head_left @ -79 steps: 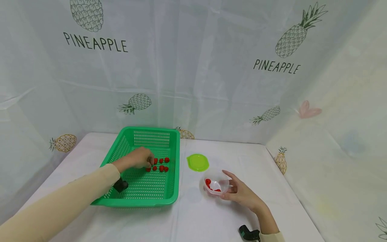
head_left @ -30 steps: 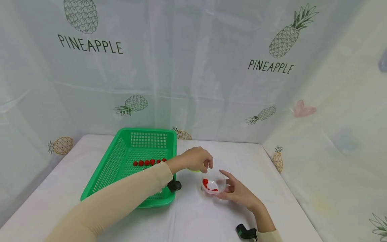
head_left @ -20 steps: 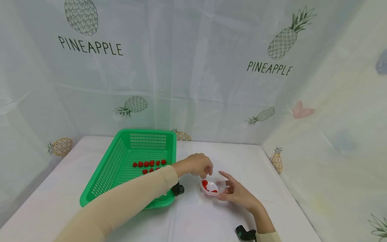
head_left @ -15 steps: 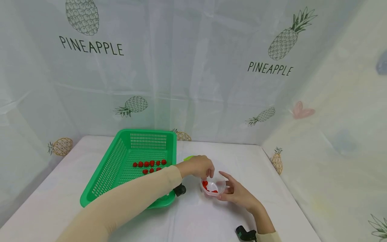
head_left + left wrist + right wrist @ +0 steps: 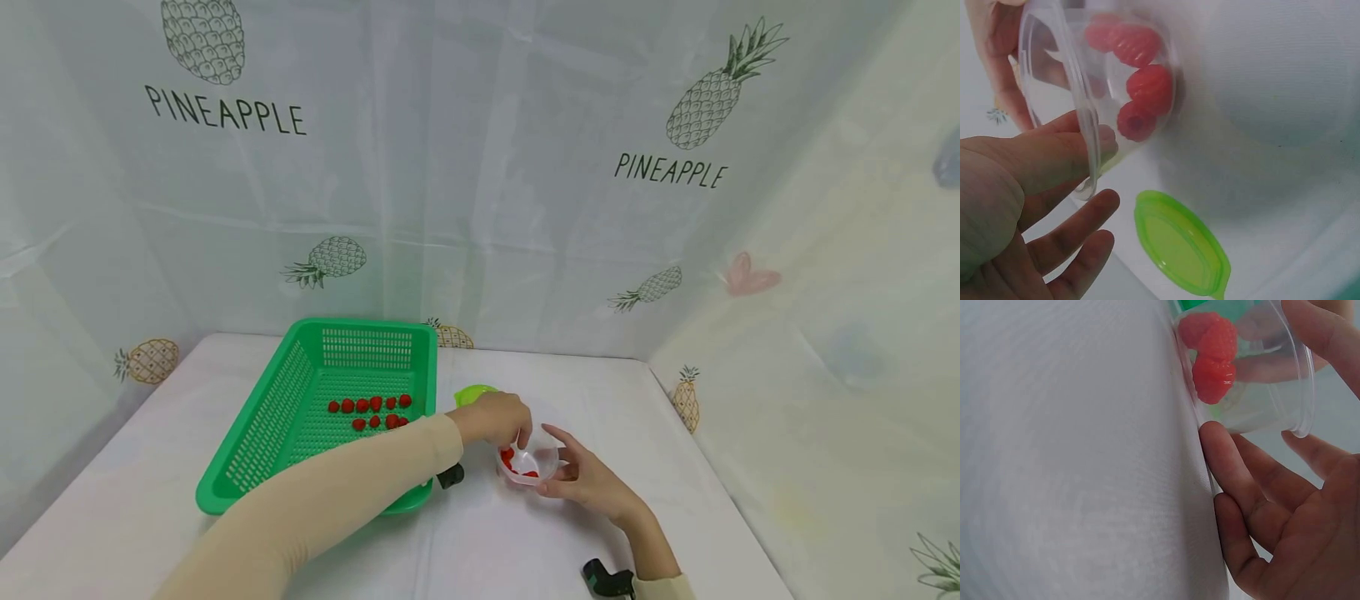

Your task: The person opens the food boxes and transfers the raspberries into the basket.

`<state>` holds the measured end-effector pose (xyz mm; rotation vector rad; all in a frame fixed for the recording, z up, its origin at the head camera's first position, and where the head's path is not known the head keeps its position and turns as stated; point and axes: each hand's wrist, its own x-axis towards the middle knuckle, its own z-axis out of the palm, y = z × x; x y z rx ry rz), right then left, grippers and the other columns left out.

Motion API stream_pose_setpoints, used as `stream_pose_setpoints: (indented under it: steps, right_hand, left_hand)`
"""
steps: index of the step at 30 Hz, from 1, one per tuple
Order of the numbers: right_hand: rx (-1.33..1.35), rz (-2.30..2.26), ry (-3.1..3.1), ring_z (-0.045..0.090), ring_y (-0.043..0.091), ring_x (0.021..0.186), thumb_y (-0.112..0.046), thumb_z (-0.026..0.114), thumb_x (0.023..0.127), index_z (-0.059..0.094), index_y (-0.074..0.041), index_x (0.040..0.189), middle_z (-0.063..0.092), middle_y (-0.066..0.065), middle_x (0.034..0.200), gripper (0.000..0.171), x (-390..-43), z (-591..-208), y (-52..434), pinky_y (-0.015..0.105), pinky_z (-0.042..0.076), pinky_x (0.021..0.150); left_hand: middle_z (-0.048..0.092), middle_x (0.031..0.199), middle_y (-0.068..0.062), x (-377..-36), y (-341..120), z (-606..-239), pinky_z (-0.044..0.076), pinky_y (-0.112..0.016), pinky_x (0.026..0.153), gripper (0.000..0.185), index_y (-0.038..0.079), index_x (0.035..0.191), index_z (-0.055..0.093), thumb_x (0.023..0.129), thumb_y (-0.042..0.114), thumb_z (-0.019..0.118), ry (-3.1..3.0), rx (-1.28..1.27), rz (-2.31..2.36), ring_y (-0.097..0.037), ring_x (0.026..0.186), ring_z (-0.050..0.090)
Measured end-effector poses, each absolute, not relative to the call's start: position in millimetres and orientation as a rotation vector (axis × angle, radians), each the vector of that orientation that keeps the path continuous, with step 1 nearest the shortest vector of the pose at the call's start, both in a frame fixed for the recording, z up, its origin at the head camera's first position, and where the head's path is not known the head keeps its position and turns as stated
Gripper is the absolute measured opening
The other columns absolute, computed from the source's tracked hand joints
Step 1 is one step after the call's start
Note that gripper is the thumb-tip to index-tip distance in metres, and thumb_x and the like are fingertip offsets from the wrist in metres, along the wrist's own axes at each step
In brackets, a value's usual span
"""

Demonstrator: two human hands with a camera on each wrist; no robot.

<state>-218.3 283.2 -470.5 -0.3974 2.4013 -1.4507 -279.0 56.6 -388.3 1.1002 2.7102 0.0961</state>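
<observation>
We see the clear cup (image 5: pixel 529 463) on the white table (image 5: pixel 675 433), just right of the green basket (image 5: pixel 300 417), tipped so its mouth faces our left hand (image 5: pixel 495 418); its axis leans from upright. Red raspberries (image 5: pixel 1144 84) sit at its bottom. Our left hand's loosely curled fingers (image 5: pixel 1054 156) touch the rim. We cannot tell whether they grip anything. Our right hand (image 5: pixel 588 479) is spread open, fingers (image 5: pixel 1235 469) steadying the cup's side. A green lid (image 5: pixel 1179 247) lies just beside.
</observation>
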Motion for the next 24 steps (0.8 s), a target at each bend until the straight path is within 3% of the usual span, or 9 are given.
stream_pose_setpoints:
  steps: [13,24]
  right_hand:
    - [-0.390,-1.453,2.397,0.069,0.022,0.097,-0.024,0.088,0.089,0.027,-0.019,0.168,0.060,0.021,0.131,0.100,-218,-471,283,0.028,0.053,0.083]
    - [-0.389,-1.435,2.437,0.068,0.024,0.098,-0.024,0.088,0.088,0.029,-0.020,0.168,0.060,0.023,0.135,0.100,-218,-469,281,0.028,0.052,0.083]
  left_hand:
    - [0.076,0.100,0.010,-278,65,-405,0.055,-0.024,0.076,0.013,0.026,0.098,0.085,0.097,0.015,0.077,2.765,1.111,-0.084,-0.007,0.085,0.058]
    - [0.074,0.088,0.010,-278,71,-418,0.057,-0.022,0.072,0.004,0.025,0.089,0.083,0.092,0.024,0.085,2.874,1.104,-0.162,-0.008,0.078,0.062]
